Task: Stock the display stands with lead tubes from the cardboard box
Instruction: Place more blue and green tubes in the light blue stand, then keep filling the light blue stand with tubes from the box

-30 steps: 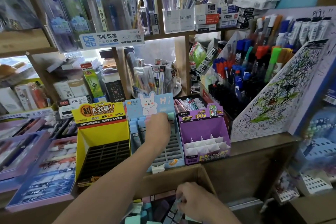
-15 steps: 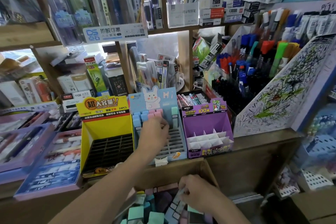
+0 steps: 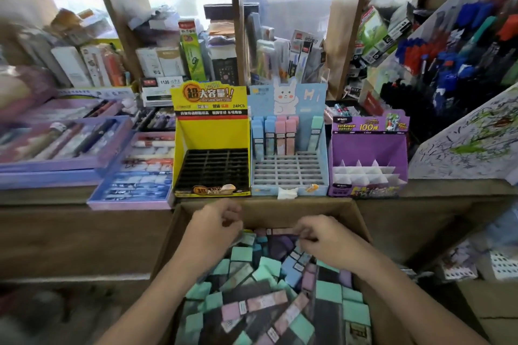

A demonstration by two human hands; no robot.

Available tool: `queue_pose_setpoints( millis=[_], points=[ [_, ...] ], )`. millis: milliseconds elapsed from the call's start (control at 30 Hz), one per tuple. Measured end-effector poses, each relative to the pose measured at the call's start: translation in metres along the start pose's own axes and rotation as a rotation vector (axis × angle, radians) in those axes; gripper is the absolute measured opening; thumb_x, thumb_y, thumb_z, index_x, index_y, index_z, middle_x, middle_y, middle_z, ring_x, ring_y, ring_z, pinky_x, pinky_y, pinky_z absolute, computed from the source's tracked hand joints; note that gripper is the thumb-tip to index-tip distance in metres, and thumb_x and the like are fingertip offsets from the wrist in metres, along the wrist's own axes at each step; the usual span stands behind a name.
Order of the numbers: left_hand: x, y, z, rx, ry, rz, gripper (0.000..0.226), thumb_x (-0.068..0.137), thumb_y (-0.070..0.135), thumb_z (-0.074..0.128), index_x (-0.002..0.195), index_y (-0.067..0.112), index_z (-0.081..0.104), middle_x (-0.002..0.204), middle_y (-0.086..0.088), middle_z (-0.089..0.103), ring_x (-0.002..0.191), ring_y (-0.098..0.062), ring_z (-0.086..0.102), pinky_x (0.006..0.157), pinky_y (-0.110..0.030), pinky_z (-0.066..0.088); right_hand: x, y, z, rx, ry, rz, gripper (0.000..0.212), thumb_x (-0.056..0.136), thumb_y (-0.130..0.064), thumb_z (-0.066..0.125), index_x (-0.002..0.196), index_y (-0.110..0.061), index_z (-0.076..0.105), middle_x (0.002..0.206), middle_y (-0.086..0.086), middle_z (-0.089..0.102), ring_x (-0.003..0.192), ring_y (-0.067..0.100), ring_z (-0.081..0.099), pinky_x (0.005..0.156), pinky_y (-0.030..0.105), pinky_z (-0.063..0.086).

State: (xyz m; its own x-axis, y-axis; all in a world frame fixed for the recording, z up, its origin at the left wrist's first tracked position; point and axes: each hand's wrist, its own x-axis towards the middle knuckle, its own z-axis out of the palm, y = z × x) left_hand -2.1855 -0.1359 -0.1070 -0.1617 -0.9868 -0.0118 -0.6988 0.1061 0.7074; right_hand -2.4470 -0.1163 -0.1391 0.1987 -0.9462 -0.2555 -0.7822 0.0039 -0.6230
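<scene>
head view: both hands down in the cardboard box at 6 o'clock, near each other but not touching. left hand is curled above the loose lead tubes; too blurred to tell if it holds one. right hand has its fingers dug into the pile, grip not confirmable. step looks like pick. blue stand at 12 o'clock has only its back row of tubes; yellow stand at 11 and purple stand at 1 show bare slots. next: lift tubes clear, seat them upright in open cells.
</scene>
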Motion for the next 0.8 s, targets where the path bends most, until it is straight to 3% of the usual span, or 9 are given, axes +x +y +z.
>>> queue_pose_setpoints(
  millis=[100,200,267,333,400,500,600,800],
  points=[
    [-0.020,-0.017,0.002,0.050,-0.192,-0.113,0.026,0.086,0.029,0.074,0.110,0.034,0.064,0.105,0.013,0.070,0.099,-0.002,0.065,0.086,-0.022,0.055,-0.005,-0.016,0.004,-0.034,-0.068,-0.043,0.023,0.096,-0.023,0.070,0.119,-0.021,0.069,0.108,-0.006,0.072,0.097,0.002,0.067,0.087,0.026,0.058],
    [-0.042,-0.029,0.005,0.170,-0.365,-0.165,0.044,0.079,0.038,0.075,0.120,0.039,0.062,0.116,0.012,0.062,0.110,-0.007,0.059,0.097,-0.030,0.052,-0.012,-0.031,0.018,-0.085,-0.119,-0.104,0.032,0.091,-0.028,0.076,0.122,-0.025,0.069,0.108,-0.012,0.069,0.095,-0.002,0.064,0.082,0.017,0.055],
    [-0.054,-0.032,0.007,0.202,-0.419,-0.183,0.041,0.073,0.043,0.076,0.111,0.045,0.062,0.112,0.016,0.058,0.107,-0.006,0.057,0.094,-0.027,0.052,-0.016,-0.041,0.031,-0.112,-0.180,-0.142,0.039,0.088,-0.032,0.079,0.125,-0.026,0.067,0.110,-0.014,0.064,0.098,0.001,0.061,0.087,0.024,0.056],
    [-0.062,-0.033,0.009,0.181,-0.442,-0.188,0.029,0.070,0.041,0.078,0.092,0.048,0.061,0.099,0.024,0.056,0.096,0.002,0.056,0.078,-0.014,0.047,-0.018,-0.046,0.043,-0.172,-0.227,-0.181,0.048,0.086,-0.036,0.080,0.130,-0.026,0.063,0.118,-0.014,0.057,0.105,0.003,0.056,0.093,0.029,0.052],
    [-0.066,-0.032,0.010,0.195,-0.443,-0.190,0.027,0.069,0.041,0.080,0.083,0.047,0.057,0.094,0.024,0.054,0.093,0.001,0.055,0.069,-0.012,0.041,-0.020,-0.048,0.052,-0.246,-0.253,-0.221,0.060,0.084,-0.041,0.081,0.137,-0.024,0.057,0.126,-0.011,0.051,0.115,0.005,0.046,0.098,0.028,0.045],
    [-0.069,-0.032,0.012,0.225,-0.431,-0.226,0.039,0.066,0.039,0.082,0.093,0.043,0.055,0.109,0.013,0.049,0.105,-0.012,0.052,0.084,-0.025,0.048,-0.020,-0.047,0.061,-0.326,-0.258,-0.256,0.070,0.080,-0.042,0.083,0.140,-0.021,0.054,0.127,-0.007,0.046,0.121,0.012,0.040,0.103,0.034,0.042],
    [-0.071,-0.031,0.012,0.251,-0.426,-0.239,0.044,0.066,0.038,0.084,0.100,0.041,0.055,0.115,0.015,0.044,0.111,-0.012,0.048,0.095,-0.029,0.048,-0.020,-0.045,0.065,-0.333,-0.220,-0.256,0.061,0.083,-0.038,0.081,0.136,-0.022,0.057,0.123,-0.008,0.046,0.121,0.011,0.040,0.102,0.036,0.043],
    [-0.073,-0.029,0.014,0.220,-0.382,-0.250,0.029,0.073,0.041,0.081,0.092,0.038,0.059,0.116,0.018,0.046,0.111,-0.008,0.048,0.096,-0.028,0.047,-0.016,-0.041,0.066,-0.272,-0.175,-0.206,0.033,0.083,-0.034,0.081,0.106,-0.028,0.058,0.107,-0.012,0.047,0.105,0.007,0.044,0.091,0.041,0.050]
  ],
)
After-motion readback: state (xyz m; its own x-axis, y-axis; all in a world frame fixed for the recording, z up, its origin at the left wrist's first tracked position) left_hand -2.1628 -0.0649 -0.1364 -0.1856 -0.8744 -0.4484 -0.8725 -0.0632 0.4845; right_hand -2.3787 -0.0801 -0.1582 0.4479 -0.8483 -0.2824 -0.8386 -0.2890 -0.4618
